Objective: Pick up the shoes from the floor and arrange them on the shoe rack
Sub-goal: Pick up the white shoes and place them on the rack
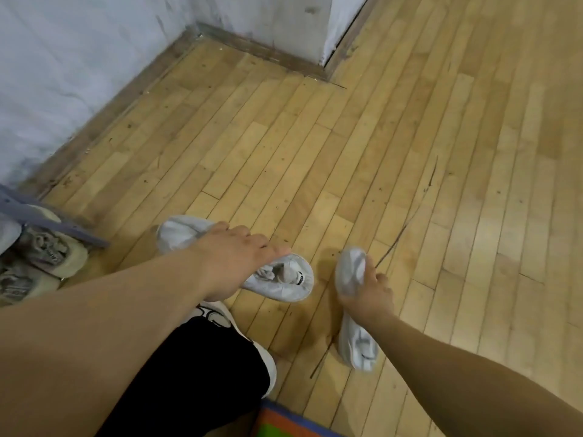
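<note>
Clutching white shoes (285, 283), left hand (233, 257), right hand (369, 294), sneakers (53, 252) in rack (60, 227)

The left hand (235, 252) hides the middle of one white shoe (285, 287); the shoe rack (41, 212) is cropped.

Single view, head-worn, wide-angle. Looks forward and steeply down onto wooden floor (410, 152), near range. Wall corner (194, 23) sits upper left; floor fills the view below and right of it.
</note>
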`<action>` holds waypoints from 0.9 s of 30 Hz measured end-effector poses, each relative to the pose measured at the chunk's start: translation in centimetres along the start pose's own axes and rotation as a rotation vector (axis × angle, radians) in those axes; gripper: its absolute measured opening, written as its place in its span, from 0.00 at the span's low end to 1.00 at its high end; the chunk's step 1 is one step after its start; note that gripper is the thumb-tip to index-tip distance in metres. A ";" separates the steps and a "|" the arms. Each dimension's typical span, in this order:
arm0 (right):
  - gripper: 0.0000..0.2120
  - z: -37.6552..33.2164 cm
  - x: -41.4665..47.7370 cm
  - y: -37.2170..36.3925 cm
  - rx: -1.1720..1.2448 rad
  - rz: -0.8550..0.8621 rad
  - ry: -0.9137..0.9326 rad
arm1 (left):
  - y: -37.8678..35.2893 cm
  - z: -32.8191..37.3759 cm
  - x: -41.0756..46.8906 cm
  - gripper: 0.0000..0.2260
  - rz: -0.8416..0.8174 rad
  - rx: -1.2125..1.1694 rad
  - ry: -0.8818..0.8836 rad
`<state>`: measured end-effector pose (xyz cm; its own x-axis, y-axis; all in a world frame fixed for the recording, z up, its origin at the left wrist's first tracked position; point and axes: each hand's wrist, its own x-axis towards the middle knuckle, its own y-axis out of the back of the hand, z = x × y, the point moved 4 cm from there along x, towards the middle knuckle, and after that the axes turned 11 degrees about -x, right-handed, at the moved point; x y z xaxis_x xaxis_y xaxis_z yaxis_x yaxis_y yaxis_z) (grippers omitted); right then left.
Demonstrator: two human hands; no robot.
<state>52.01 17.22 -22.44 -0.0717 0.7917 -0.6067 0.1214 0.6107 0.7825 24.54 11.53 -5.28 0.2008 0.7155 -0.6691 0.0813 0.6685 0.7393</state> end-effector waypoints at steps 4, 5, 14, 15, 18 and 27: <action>0.51 -3.5 1.2 -2.6 -0.078 -0.138 0.088 | 0.1 -1.4 -0.5 0.48 0.028 0.005 0.042; 0.49 -3.6 0.7 -3.6 -0.130 -0.166 0.115 | 0.1 -1.7 -0.7 0.48 0.034 0.003 0.053; 0.46 -10.5 -2.5 1.3 0.202 -0.150 0.358 | 2.9 -4.8 -5.7 0.48 0.112 -0.088 0.106; 0.45 -12.8 -3.3 3.5 0.253 -0.150 0.449 | 3.8 -5.6 -7.2 0.48 0.146 -0.109 0.123; 0.46 -20.2 -6.3 10.4 0.309 -0.073 0.717 | 6.4 -8.6 -13.5 0.42 0.312 -0.153 0.170; 0.44 -38.2 -23.3 23.9 0.341 0.063 1.303 | 6.5 -11.7 -39.9 0.44 0.720 -0.248 0.483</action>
<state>18.75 14.02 15.75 -0.9148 0.3744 0.1513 0.3836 0.6890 0.6149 5.67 -10.36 25.32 -0.3149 0.9478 -0.0508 -0.1303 0.0099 0.9914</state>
